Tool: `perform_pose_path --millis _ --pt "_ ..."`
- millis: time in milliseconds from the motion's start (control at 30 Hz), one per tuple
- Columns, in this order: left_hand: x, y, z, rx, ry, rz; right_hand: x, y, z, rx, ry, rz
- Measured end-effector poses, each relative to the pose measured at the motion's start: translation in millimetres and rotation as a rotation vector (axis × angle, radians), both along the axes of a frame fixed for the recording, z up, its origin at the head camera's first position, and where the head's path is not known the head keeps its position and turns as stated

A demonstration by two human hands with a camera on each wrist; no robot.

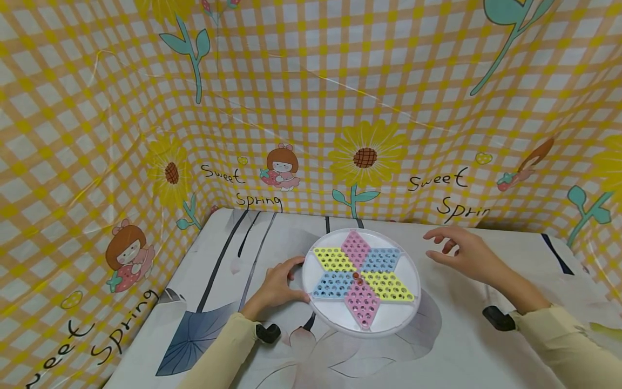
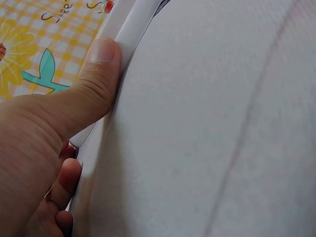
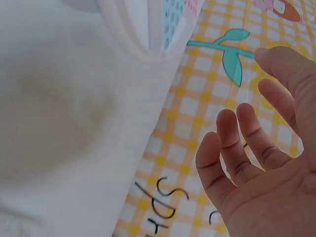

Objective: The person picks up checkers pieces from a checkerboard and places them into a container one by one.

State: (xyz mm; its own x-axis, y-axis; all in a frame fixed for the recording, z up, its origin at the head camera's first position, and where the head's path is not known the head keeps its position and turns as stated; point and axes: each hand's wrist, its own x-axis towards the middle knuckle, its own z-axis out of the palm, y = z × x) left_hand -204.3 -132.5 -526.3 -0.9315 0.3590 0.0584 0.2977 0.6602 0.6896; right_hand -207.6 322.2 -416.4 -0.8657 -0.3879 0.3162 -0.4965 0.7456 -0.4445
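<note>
A round white Chinese checkers board point(image 1: 335, 313) lies on the cloth-covered table, its six-pointed star in pink, yellow and blue. Near the star's centre sit small reddish-brown marbles point(image 1: 356, 275). My left hand point(image 1: 277, 283) rests against the board's left edge, thumb and forefinger spread along it. In the left wrist view the thumb point(image 2: 101, 61) presses flat on the white rim point(image 2: 136, 24), while other fingers hang loosely bent. To the right of the board, apart from it, hovers my right hand point(image 1: 464, 254), fingers loosely bent and holding nothing.
The tablecloth point(image 1: 272, 237) is pale with grey stems and a blue leaf print. A yellow checked curtain point(image 1: 311, 108) with sunflowers rises along the table's back and left sides. Each wrist carries a black strap-on device, such as the right one point(image 1: 499, 319).
</note>
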Motion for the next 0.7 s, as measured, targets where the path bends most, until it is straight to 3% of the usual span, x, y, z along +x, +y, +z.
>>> perform_pose_path --millis 400,700 --pt "0.6 0 -0.5 0.007 -0.001 0.0 -10.9 -38 1.2 -0.01 -0.07 0.075" --pt "-0.2 0 -1.7 -0.003 0.002 0.002 -12.4 -57 -4.5 -0.048 -0.034 0.135"
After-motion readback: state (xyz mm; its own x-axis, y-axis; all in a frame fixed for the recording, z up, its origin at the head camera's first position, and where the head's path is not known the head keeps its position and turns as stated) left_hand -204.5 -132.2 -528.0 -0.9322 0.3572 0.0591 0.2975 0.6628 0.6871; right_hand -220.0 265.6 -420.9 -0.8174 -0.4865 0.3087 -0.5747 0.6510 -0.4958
